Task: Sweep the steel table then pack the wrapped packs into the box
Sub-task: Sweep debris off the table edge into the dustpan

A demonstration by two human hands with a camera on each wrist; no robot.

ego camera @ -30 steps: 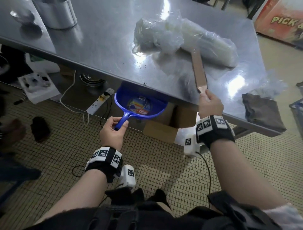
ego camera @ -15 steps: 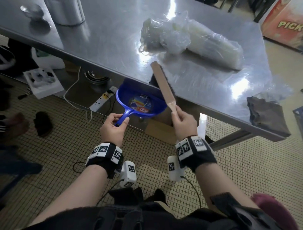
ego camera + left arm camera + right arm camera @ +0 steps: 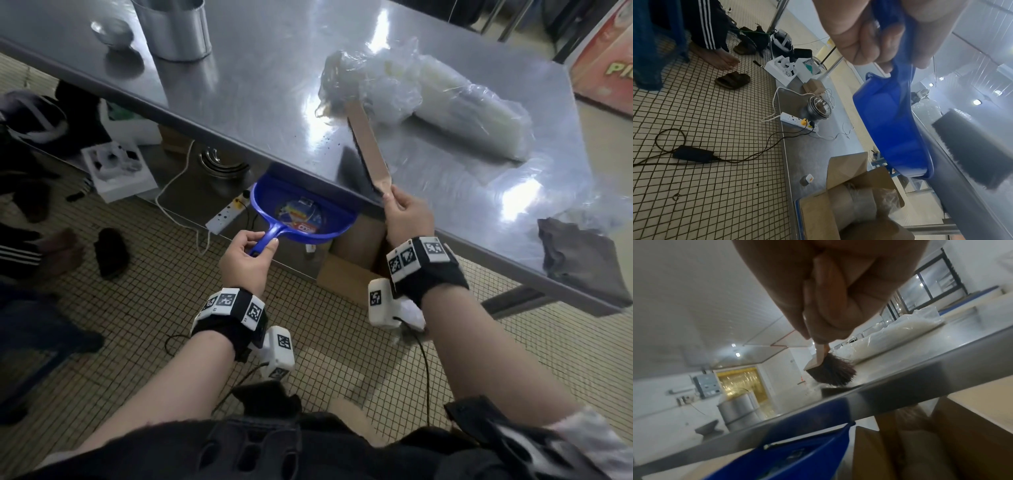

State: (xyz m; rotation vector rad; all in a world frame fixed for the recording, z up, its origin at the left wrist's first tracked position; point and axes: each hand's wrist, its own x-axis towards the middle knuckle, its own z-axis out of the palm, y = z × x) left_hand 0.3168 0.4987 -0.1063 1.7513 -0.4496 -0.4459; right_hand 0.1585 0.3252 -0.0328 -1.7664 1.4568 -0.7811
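Observation:
My right hand grips the wooden handle of a dark-bristled brush, whose bristles rest on the steel table beside the wrapped packs. My left hand holds the handle of a blue dustpan, whose mouth sits under the table's front edge. A few dark crumbs lie left of the brush. An open cardboard box stands under the table with a wrapped pack inside.
A steel canister and a small steel bowl stand at the table's far left. A grey cloth lies at its right front edge. A power strip, cables, a pot and a person's feet are below.
The brush swept left to the table edge above the dustpan, then went back onto the table towards the packs. The dustpan has stayed under the edge.

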